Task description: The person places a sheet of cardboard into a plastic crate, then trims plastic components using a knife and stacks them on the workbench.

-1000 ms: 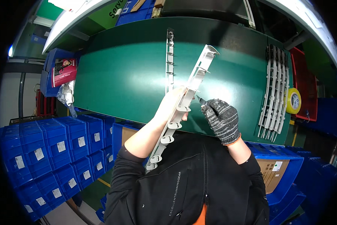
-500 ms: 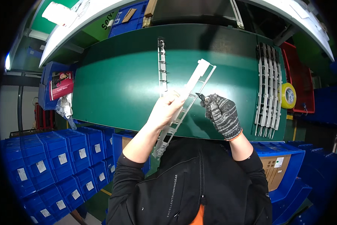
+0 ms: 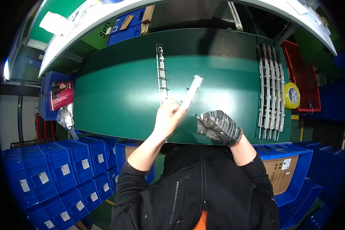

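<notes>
My bare left hand (image 3: 168, 119) is closed on a long, narrow white plastic strip (image 3: 193, 89), which slants up and to the right past my fingers. The strip's lower part is mostly hidden behind my hand and wrist. On my right hand (image 3: 221, 127) is a black-and-grey striped knit glove. Its fingers are pinched around a small tool with a dark pointed tip (image 3: 198, 115), perhaps a blade; its handle is hidden. That tip sits apart from the strip, to its lower right. A similar slotted strip (image 3: 162, 73) lies on the green table just beyond my left hand.
Several long strips (image 3: 271, 92) lie side by side at the table's (image 3: 115, 92) right end. Beside them are a roll of yellow tape (image 3: 292, 96) and a red bin (image 3: 305, 80). Blue bins (image 3: 65, 168) are stacked at lower left; an open blue box (image 3: 295, 168) stands at lower right.
The strip has turned in my left hand, so its open rail side no longer shows. My right hand has moved nearer to me and slightly left, away from the strip.
</notes>
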### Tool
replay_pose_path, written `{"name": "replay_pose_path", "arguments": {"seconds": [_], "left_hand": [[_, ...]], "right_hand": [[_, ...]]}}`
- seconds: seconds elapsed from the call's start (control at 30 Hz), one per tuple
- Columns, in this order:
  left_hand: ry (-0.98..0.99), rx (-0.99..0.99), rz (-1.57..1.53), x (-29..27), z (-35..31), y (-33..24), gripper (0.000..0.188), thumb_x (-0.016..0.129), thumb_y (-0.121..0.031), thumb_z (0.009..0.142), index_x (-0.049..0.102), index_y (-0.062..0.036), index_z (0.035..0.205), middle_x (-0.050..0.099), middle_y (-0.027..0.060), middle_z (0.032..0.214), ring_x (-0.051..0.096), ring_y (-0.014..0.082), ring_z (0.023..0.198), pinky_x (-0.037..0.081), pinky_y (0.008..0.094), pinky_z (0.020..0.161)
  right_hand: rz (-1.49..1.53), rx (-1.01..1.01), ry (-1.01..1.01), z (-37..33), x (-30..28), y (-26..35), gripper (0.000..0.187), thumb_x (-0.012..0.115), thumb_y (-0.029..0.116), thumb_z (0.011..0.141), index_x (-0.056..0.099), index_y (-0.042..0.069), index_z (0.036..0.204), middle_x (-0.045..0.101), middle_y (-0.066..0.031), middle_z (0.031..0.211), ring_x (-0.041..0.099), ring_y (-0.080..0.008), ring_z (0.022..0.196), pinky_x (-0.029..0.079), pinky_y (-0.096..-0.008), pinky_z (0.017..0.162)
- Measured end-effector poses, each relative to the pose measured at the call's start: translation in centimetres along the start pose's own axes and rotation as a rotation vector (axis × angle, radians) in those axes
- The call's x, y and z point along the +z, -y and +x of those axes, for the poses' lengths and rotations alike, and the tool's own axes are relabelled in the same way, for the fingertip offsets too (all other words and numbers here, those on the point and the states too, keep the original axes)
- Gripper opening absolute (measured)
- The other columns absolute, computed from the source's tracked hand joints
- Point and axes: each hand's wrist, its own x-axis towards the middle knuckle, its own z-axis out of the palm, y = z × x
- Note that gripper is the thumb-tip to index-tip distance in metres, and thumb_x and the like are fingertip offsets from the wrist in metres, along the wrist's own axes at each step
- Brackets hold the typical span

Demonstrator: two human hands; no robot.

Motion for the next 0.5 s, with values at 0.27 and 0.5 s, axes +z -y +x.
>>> {"name": "replay_pose_path", "arguments": {"seconds": [0.27,0.5], "left_hand": [[0.140,-0.240,-0.470,0.2,-1.0,0.1,0.029,0.059,-0.018,0.083,0.051,-0.0007,0.061,0.046,-0.0006,0.074,0.040,0.0071,0.069,0.032,0.0233,0.061],[0.336,-0.240,-0.528,-0.9,-0.7,-0.4,0.026,0.056,-0.018,0.084,0.056,-0.0030,0.105,0.055,0.0034,0.101,0.049,0.0105,0.093,0.039,0.0263,0.084]], "right_hand": [[0.250,-0.049,-0.570,0.2,1.1,-1.8,0.014,0.056,0.016,0.085,0.058,0.002,0.087,0.055,-0.0006,0.064,0.044,-0.0052,0.047,0.036,-0.0190,0.043],[0.362,-0.301,-0.711,0.4,-3.1,0.2,0.012,0.054,0.013,0.085,0.055,0.001,0.088,0.055,-0.0047,0.068,0.042,-0.0061,0.043,0.032,-0.0165,0.035]]}}
